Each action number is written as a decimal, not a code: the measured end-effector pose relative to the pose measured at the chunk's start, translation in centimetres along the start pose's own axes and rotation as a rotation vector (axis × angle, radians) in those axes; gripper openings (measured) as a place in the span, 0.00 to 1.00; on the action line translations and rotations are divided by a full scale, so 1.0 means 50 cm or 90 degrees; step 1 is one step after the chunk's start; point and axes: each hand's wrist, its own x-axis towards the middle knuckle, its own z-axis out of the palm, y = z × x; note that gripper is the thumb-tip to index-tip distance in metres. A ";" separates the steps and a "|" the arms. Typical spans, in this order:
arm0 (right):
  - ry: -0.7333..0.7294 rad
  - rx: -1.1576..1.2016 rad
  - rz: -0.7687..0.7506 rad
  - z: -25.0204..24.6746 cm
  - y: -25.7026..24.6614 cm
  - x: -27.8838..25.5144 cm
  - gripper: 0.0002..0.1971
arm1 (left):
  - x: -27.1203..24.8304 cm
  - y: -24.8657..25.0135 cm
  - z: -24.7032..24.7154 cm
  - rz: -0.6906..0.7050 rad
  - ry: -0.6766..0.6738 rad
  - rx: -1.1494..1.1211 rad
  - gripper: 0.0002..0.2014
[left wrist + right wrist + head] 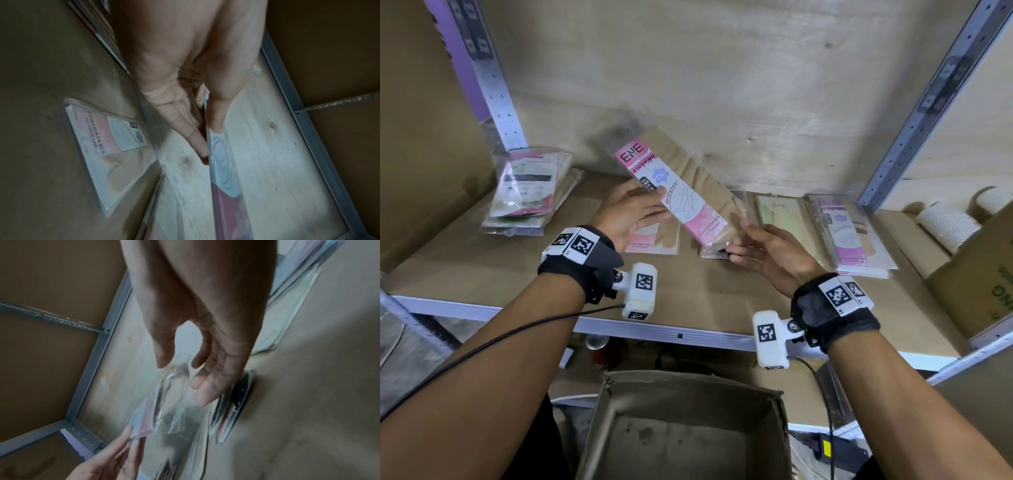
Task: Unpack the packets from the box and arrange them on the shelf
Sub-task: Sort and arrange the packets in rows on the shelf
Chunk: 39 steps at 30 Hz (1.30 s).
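Observation:
My left hand (650,205) holds a pink-and-white stocking packet (681,198) tilted above the wooden shelf (482,270), thumb on its front and fingers behind. The left wrist view shows the same pinch of the left hand (205,129) on the packet (224,178). My right hand (739,246) is spread with relaxed fingers at the packet's lower right corner, and grips nothing. In the right wrist view the fingers (203,386) hover by the packet's clear plastic edge (164,402). The brown cardboard box (599,428) stands below the shelf with nothing visible on its floor.
A loose stack of packets (530,192) lies at the shelf's left. One packet (654,241) lies flat under my left hand. More packets (780,212) (849,233) lie in a row at the right. Paper cups (945,222) and another carton (979,274) are far right.

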 end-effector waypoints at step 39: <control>-0.071 0.098 0.052 0.052 0.010 0.003 0.05 | -0.019 -0.056 0.070 -0.079 -0.067 0.024 0.30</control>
